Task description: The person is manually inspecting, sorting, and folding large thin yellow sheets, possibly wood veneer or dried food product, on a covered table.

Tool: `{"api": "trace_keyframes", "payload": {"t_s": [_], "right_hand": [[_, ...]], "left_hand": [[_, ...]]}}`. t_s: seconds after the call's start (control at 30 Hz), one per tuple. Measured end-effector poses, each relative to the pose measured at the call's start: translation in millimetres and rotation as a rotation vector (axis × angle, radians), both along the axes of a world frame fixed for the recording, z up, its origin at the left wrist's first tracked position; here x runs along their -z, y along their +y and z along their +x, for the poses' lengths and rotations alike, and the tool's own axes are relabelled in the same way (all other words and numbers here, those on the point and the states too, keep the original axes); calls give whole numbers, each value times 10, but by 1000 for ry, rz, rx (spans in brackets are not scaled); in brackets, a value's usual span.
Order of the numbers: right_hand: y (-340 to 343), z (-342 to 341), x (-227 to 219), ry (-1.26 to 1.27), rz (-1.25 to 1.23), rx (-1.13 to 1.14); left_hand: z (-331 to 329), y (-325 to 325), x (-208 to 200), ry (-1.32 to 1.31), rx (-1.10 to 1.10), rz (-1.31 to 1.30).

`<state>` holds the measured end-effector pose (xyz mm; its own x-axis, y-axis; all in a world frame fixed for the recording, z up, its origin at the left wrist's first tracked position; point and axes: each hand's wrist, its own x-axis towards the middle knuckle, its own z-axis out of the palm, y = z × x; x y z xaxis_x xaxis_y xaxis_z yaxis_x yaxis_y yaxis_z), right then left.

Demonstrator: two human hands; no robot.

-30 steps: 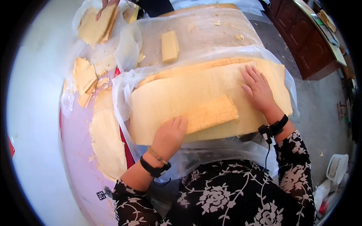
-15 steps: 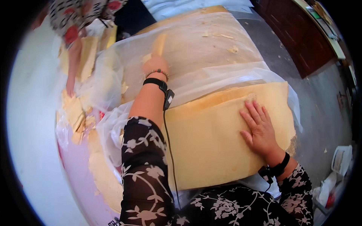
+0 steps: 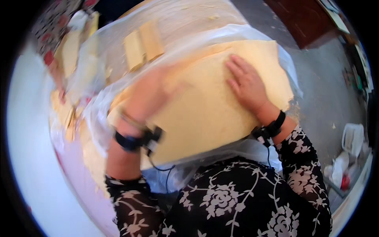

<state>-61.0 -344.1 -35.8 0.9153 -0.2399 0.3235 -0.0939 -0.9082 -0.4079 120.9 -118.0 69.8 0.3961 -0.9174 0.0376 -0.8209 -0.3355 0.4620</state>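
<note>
A stack of large, thin, pale yellow sheets (image 3: pixel 197 106) lies in front of me, its far edge uneven. My right hand (image 3: pixel 248 85) rests flat on the right part of the top sheet, fingers stretched out. Above the stack's left side is my left hand (image 3: pixel 152 93), smeared by motion; its thumb stands apart from the fingers and nothing shows in it. Beyond it, two folded strips (image 3: pixel 134 51) of the same yellow material lie side by side on clear plastic film (image 3: pixel 185 23). Both wrists wear black straps with small devices and cables.
At the far left, another person's hand (image 3: pixel 62 96) touches broken yellow pieces (image 3: pixel 71 122). A pale tabletop (image 3: pixel 31 146) runs along the left. A dark red cabinet (image 3: pixel 300 23) stands at the far right, and a white plastic basket (image 3: pixel 352 139) sits low at the right.
My left hand has let go of a folded yellow strip on the film and drawn back toward me. The view has shifted, and my right hand stays flat on the stack.
</note>
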Motion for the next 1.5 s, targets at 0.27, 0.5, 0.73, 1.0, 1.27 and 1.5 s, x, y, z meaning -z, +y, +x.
{"api": "trace_keyframes", "payload": {"t_s": [0.27,0.5,0.73,1.0,1.27,1.5], "right_hand": [[234,-488,-182,-50,72,106],[472,-1374,-13,-245,1113,341],[1017,-1606,-279,-69,1867,-88],[522,-1507,-192,-359,1798,250],[247,-1709,78,-438,1961,194],[236,-1648,-120,-183,1900,131]], "left_hand": [[-1801,793,1078,-500,-164,-82],[-1580,979,1041,-339,-240,-305],[-1902,536,694,-476,-65,-301],[-1772,374,908,-506,56,-309],[-1775,167,503,-263,37,-41],[-2190,-467,574,-221,68,-324]]}}
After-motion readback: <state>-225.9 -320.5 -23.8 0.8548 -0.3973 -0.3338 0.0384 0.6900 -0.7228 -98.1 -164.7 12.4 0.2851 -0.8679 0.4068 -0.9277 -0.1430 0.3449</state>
